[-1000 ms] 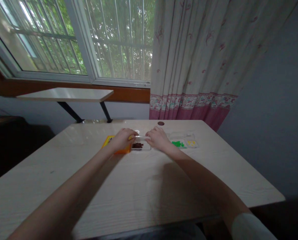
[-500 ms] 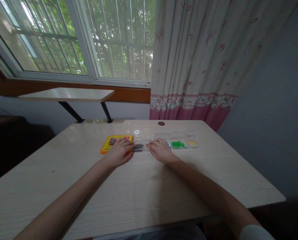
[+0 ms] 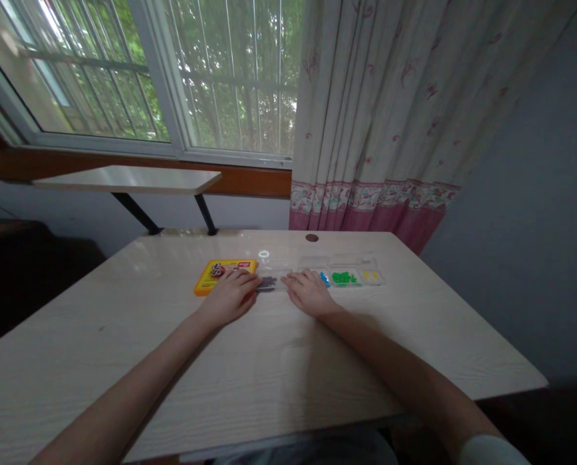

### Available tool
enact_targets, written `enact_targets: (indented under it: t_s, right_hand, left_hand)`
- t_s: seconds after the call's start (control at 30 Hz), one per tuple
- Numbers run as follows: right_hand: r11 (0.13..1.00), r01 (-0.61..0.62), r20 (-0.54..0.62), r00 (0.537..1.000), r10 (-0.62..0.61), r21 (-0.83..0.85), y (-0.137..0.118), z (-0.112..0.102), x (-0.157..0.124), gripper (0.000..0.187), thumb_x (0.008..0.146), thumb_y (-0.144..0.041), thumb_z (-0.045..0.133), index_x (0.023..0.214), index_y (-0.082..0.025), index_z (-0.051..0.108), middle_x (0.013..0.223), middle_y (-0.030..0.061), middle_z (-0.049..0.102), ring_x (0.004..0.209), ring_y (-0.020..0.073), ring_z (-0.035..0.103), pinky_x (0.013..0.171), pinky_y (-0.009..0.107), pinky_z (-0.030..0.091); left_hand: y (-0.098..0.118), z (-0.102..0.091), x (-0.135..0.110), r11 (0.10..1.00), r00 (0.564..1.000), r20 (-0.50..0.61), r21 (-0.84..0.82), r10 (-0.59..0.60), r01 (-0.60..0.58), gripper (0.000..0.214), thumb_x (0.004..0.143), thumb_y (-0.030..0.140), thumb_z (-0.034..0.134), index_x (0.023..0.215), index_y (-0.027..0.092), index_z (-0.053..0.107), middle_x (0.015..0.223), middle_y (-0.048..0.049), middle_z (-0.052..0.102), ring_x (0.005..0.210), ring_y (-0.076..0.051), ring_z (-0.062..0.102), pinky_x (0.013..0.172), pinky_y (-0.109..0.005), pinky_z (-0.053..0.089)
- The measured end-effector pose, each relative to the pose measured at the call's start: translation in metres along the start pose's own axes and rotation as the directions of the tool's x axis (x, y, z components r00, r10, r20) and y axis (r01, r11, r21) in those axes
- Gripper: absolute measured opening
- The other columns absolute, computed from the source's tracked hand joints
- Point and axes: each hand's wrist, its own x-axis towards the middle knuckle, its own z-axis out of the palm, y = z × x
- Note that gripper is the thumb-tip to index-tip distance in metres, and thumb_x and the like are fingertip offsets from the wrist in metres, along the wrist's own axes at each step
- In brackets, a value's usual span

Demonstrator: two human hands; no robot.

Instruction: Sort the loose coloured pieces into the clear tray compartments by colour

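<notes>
My left hand (image 3: 230,294) rests over the right front part of a flat yellow box (image 3: 207,281) with printed labels. Its fingers are stretched out, and their tips reach the edge of a clear plastic case (image 3: 282,274). Small dark grey pieces (image 3: 267,283) lie in that case, between my two hands. From the other side my right hand (image 3: 312,292) lies flat with fingers extended across the clear plastic. Blue pieces (image 3: 324,279) show just past its knuckles, partly covered. Farther right are compartments with green pieces (image 3: 344,278) and a few yellow pieces (image 3: 371,276).
Clear open lids (image 3: 314,261) stand behind the compartments. A small white ring (image 3: 263,254) lies behind the case. The pale wooden desk (image 3: 249,374) has a brown round cable hole (image 3: 312,237) and a raised shelf (image 3: 133,177) at back left. A curtain (image 3: 366,129) hangs behind.
The view has shifted very slightly. Both hands stay almost where they were, and slightly more of the blue pieces shows beside my right hand.
</notes>
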Motion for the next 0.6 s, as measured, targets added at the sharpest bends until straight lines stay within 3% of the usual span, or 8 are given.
enact_targets:
  t_s: [0.6]
  right_hand:
    - [0.999, -0.014, 0.024, 1.0, 0.014, 0.035, -0.0016, -0.0036, -0.0017, 0.036, 0.085, -0.026, 0.046, 0.121, -0.024, 0.051, 0.115, 0.0067, 0.057, 0.096, 0.021, 0.046, 0.083, 0.035, 0.036]
  left_hand:
    - [0.0073, 0.0024, -0.0028, 1.0, 1.0, -0.013, 0.0, -0.021, 0.021, 0.034, 0.08, 0.025, 0.044, 0.11, 0.019, 0.057, 0.108, -0.0104, 0.06, 0.103, -0.027, 0.048, 0.09, -0.045, 0.034]
